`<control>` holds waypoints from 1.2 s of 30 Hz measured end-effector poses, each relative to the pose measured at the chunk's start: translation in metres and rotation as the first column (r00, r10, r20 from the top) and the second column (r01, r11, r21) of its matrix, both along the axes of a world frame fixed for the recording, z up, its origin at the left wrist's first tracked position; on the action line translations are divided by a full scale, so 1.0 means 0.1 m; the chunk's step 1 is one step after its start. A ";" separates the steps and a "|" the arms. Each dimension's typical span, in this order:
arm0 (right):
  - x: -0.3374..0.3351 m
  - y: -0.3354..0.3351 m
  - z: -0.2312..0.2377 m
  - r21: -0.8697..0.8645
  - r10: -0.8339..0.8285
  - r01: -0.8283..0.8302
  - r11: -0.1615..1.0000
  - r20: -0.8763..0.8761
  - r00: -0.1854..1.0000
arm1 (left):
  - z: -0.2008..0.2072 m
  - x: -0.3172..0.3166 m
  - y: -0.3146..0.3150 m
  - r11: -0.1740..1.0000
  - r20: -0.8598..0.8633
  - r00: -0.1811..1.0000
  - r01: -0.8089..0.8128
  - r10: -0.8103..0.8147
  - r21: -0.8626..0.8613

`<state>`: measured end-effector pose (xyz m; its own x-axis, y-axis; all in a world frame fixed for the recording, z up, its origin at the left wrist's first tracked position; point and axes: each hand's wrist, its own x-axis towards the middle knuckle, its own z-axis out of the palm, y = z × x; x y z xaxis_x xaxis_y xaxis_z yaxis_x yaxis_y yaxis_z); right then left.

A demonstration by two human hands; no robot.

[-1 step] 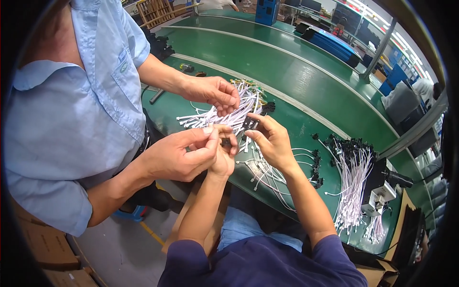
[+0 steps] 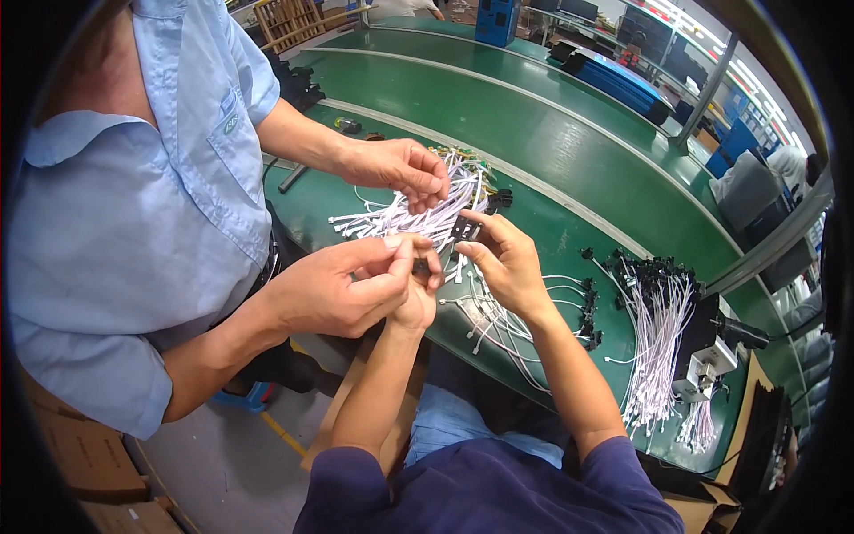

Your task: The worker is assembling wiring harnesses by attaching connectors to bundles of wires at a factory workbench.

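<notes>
Right grip (image 2: 509,270) pinches black bracket (image 2: 463,229) by white cable pile's (image 2: 460,193) near-right edge. Left grip (image 2: 414,303) partly blocked by co-worker's hand (image 2: 342,289), can't tell its state. Second bundle (image 2: 656,334) well right of pile.

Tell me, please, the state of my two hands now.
Left hand: half-curled at a small dark piece; grip cannot be told.
Right hand: closed, holding a black part.

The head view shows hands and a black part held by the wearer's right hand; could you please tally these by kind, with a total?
Wearer's hands: 2 (left hand, right hand)
Co-worker's hands: 2 (far hand, near hand)
Black part in the right hand's grip: 1
Total: 5
</notes>
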<state>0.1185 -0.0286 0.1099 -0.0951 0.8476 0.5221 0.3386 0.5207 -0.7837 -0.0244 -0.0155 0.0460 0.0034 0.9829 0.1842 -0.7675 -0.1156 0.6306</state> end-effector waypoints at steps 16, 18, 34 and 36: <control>-0.02 0.05 -0.15 -0.122 0.111 -0.151 0.981 -0.286 0.952 | 0.29 -0.22 -0.03 0.734 0.964 0.256 0.668 -0.077 -0.119; -0.01 0.03 -0.07 -0.206 0.114 -0.214 0.955 -0.409 0.906 | 0.40 -0.22 -0.05 0.521 0.934 -0.167 0.853 0.315 -0.023; 0.09 -0.02 -0.01 -0.215 0.252 -0.387 0.897 -0.471 0.845 | -0.29 -0.14 -0.31 0.997 -0.617 0.784 -0.045 0.070 0.056; 0.10 -0.12 0.00 -0.176 0.233 -0.372 0.911 -0.526 0.818 | -0.38 -0.07 -0.49 0.997 -0.629 0.778 -0.052 0.009 -0.050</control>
